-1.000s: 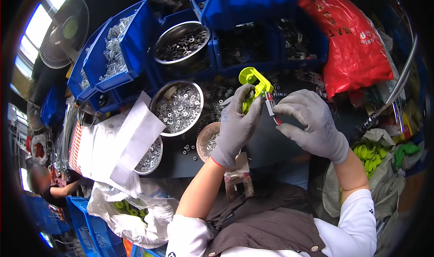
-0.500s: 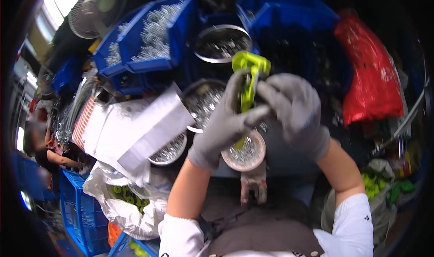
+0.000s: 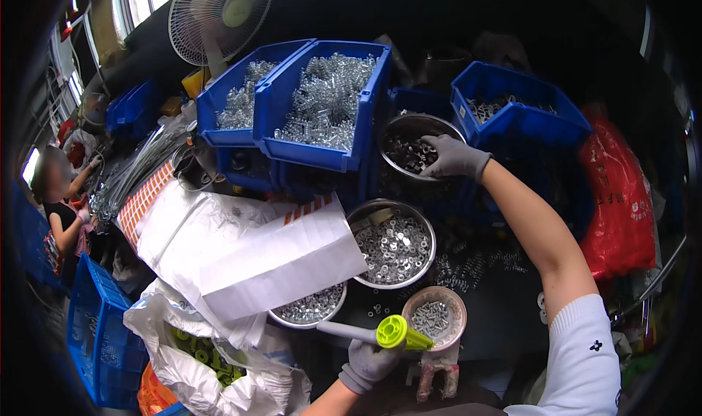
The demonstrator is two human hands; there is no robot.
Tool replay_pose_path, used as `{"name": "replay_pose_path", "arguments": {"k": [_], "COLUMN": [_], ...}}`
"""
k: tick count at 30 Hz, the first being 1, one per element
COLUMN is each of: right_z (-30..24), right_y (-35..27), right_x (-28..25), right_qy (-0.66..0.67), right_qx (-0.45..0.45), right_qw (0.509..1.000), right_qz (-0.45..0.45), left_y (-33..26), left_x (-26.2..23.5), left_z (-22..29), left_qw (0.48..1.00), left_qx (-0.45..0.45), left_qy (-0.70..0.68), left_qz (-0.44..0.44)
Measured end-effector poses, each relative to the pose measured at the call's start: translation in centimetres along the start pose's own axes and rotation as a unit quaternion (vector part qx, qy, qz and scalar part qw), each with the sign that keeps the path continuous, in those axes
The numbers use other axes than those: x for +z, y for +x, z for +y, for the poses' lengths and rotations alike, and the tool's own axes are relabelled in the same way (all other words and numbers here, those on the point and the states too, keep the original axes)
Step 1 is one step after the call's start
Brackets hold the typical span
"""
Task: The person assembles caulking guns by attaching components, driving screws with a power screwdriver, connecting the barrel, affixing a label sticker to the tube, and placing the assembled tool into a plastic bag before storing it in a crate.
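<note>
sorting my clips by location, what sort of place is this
Likely an assembly workshop: blue bins full of small shiny parts, a bowl of washers, and a gloved left hand holding a green plastic piece.

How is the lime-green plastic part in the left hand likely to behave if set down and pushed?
The lime-green plastic part is probably stiff, given its crisp moulded shape. It seems light, as the left hand alone supports it. Its round end might make it rock.
</note>
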State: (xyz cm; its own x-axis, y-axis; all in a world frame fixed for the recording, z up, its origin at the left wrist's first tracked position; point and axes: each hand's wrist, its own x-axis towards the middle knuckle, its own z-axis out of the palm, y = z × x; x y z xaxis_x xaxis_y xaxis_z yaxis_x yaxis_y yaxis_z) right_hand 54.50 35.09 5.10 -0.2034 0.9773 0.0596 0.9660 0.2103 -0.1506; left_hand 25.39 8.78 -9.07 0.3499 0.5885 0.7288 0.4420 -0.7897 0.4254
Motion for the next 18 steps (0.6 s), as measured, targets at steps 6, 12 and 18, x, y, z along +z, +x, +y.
{"name": "replay_pose_path", "arguments": {"k": [6, 12, 18], "right_z": [-2.9, -3.6, -2.4], "right_y": [3.0, 3.9, 3.3], "right_x": [1.8, 1.2, 1.6], "right_qy": [-0.075, -0.102, -0.089], "right_qx": [0.040, 0.092, 0.082], "right_qw": [0.994, 0.989, 0.989], "right_qz": [-0.075, -0.059, -0.082], "left_y": [-0.5, 0.4, 0.1], "left_x": [0.5, 1.0, 1.4], "left_z": [-1.0, -1.5, -1.1], "left_qw": [1.000, 0.999, 0.999], "left_qx": [0.000, 0.043, 0.011], "left_qy": [0.009, -0.019, -0.033], "left_qz": [-0.015, 0.016, 0.014]}}
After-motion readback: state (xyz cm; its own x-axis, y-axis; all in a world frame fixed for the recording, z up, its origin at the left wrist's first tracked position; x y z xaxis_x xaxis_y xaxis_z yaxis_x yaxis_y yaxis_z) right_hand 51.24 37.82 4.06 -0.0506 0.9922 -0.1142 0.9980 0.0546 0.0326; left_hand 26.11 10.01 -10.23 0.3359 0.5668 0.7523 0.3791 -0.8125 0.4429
